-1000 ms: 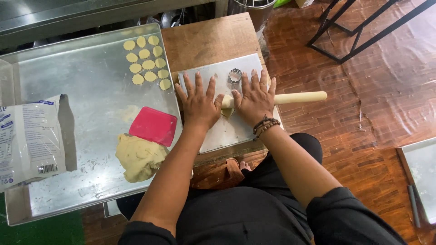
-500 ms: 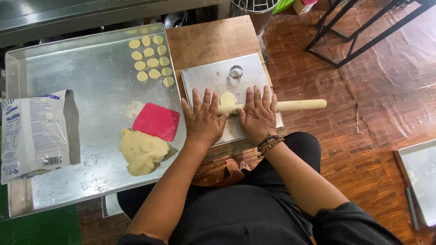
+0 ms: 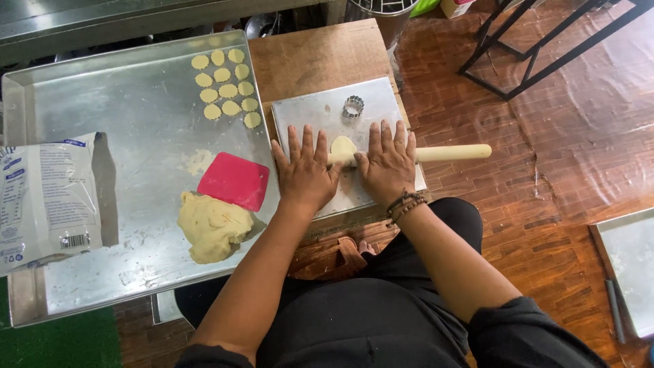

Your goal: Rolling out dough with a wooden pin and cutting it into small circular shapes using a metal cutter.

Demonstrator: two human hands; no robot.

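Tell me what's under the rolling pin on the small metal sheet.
A flattened piece of pale dough shows just past the rolling pin, between the left hand and right hand. Both palms cover the pin's middle, hiding anything beneath.

We note a cream rolling pin (image 3: pixel 436 153) lying crosswise over a flattened pale dough piece (image 3: pixel 343 145) on a steel board (image 3: pixel 381 109).

Both flat hands (image 3: pixel 306 170) (image 3: pixel 390 167) cover the rolling pin's (image 3: pixel 453 152) middle and left end. At the left edge, a flour bag (image 3: pixel 44 197) is cut off — likewise a metal tray (image 3: pixel 630 262) at lower right.
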